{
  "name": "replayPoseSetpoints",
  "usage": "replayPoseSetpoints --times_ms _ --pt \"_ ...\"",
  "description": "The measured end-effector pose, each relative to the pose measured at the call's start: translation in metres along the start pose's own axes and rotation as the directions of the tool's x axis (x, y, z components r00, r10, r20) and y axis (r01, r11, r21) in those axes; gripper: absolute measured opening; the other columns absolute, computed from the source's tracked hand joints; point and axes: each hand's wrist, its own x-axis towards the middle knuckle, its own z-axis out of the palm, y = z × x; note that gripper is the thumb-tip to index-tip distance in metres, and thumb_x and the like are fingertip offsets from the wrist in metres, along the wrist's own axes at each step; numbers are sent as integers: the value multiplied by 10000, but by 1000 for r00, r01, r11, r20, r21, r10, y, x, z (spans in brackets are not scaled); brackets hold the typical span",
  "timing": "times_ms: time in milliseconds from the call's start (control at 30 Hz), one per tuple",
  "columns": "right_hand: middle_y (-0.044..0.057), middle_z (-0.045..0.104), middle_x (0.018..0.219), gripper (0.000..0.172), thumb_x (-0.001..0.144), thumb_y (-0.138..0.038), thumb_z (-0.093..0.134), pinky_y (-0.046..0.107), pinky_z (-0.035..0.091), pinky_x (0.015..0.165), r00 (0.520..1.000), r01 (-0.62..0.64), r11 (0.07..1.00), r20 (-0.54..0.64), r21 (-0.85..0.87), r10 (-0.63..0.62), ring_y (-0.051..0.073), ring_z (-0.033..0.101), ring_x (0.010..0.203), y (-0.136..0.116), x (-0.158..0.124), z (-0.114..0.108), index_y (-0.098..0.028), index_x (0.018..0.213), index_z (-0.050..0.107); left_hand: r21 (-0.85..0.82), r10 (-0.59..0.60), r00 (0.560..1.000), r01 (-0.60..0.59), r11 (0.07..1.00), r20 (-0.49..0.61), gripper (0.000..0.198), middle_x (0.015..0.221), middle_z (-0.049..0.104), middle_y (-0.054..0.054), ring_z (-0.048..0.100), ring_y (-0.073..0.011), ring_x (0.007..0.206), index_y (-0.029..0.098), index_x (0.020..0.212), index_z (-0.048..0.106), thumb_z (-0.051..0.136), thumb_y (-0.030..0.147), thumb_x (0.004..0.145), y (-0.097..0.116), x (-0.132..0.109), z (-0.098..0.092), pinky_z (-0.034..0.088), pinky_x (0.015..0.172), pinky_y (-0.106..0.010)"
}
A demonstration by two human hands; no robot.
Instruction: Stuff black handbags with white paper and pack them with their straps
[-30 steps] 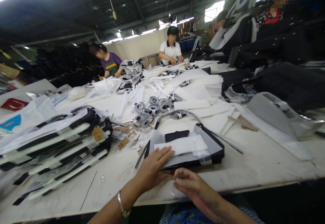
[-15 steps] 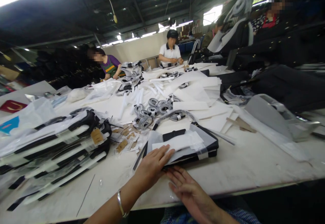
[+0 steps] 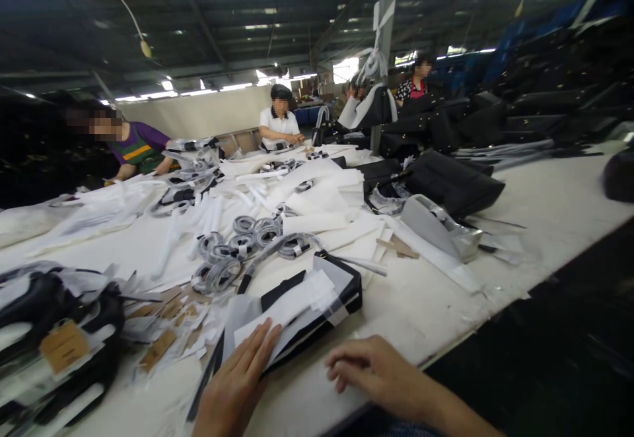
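Note:
A black bag (image 3: 352,294) lies on the table in front of me, with white paper or foam sheets (image 3: 284,302) across its upper side and a plastic-wrapped handle (image 3: 270,252) looping behind. My left hand (image 3: 242,374) rests flat on the sheets near the bag's left end, fingers stretched out. Apart from the bag, to its right, my right hand (image 3: 364,371) hovers over the table edge. Its fingers are loosely bent with a gap between them, and nothing shows in them.
Stacked bags with a brown tag (image 3: 64,346) stand at the left. Coiled, wrapped straps (image 3: 232,245) and white sheets (image 3: 317,193) cover the table beyond. A black bag (image 3: 448,183) lies at the right. Several people work around the far side, one in a white shirt (image 3: 280,123).
The view has swung right, so things sit further left. My right hand has come away from the bag's near edge and its fingers have bent. My left hand stays on the bag.

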Motion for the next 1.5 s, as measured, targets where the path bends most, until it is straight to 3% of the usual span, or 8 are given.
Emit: replayPoseSetpoints --times_ms 167,267,400,733,900,1067,1300,1500 --pt "116 718 1170 373 995 -389 419 389 517 953 702 -348 617 -632 -706 -328 266 672 1071 33 -24 -157 -184 1155 686 -125 -219 975 214 969 -28 738 1517 459 -10 598 -200 1251 285 1573 194 440 145 891 9 4 0 570 936 -286" --pt "201 667 1249 354 963 -258 422 475 488 987 708 -502 311 -590 -807 -388 329 605 1184 59 -22 -215 -113 1166 674 -150 -306 951 297 943 -37 737 1510 470 -4 616 -210 1228 318 1571 179 448 144 907 17 11 3 594 901 -307" --pt "195 749 955 277 901 -135 460 473 527 806 722 -567 234 -613 -790 -321 340 690 907 73 -14 -234 -111 932 734 -151 -321 946 312 938 -36 763 1509 475 -6 594 -211 1254 329 1574 146 465 129 911 26 19 6 559 969 -315" --pt "71 777 937 240 968 -236 532 480 443 962 795 -477 152 -499 -865 -344 279 695 909 40 -21 -220 -202 883 754 -136 -367 929 358 924 -48 767 1488 501 -9 626 -215 1211 321 1573 162 487 100 915 31 26 4 561 965 -304" --pt "86 726 1162 260 956 -135 476 479 401 1072 837 -207 181 -269 -962 -476 254 656 1083 26 -31 -144 -185 936 729 -129 -383 923 375 918 -44 746 1468 527 -24 631 -217 1207 311 1564 209 503 112 908 31 27 7 589 902 -296" --pt "56 714 1217 186 900 -293 616 351 547 950 923 172 460 -20 -871 -384 238 677 1086 17 -49 -47 -231 1029 734 -149 -387 920 375 915 -65 747 1476 519 -33 615 -231 1230 295 1564 216 507 125 897 33 27 6 577 937 -338" --pt "182 512 1461 561 972 -493 499 491 434 1120 864 -114 562 -361 -819 -351 324 480 1359 60 -9 -32 -128 1394 563 -222 -415 907 391 893 -72 821 1499 492 -15 561 -216 1295 304 1561 218 505 45 837 36 25 6 534 1004 -341" --pt "204 260 1596 829 875 -558 640 589 239 1193 973 145 486 35 -862 -229 370 202 1490 74 36 10 -119 1526 373 -292 -478 875 439 850 -76 824 1510 478 -11 543 -208 1314 309 1551 243 522 35 826 35 21 6 509 1030 -326"
